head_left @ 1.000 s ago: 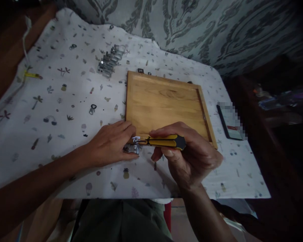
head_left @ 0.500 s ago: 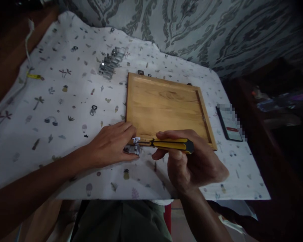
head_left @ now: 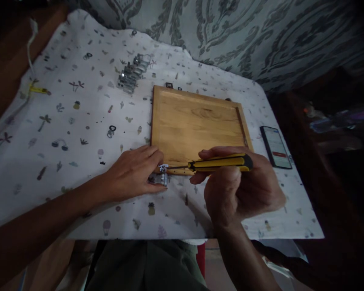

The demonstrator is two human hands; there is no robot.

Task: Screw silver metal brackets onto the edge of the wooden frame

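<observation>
One screwdriver (head_left: pixel 221 163), one metal fitting (head_left: pixel 164 178), one rimmed wooden panel (head_left: pixel 197 125) and one phone (head_left: pixel 277 147) are counted at the surface (head_left: pixel 87 178), along with one row of similar metal fittings (head_left: pixel 132 76), overlapped too closely to be numbered surely. Two hands are seen. The single fitting is pinched between the thumb and fingers of the left hand (head_left: pixel 136 171), at the panel's near left corner, and is partly covered by them. The screwdriver's handle is grasped by the right hand (head_left: pixel 245 190); its shaft is pointed leftward along the panel's near edge, with the tip set at the fitting. Whether the two are in contact cannot be told. The row is laid toward the surface's far edge, beyond the panel's far left corner; the phone is placed beside the right edge.
</observation>
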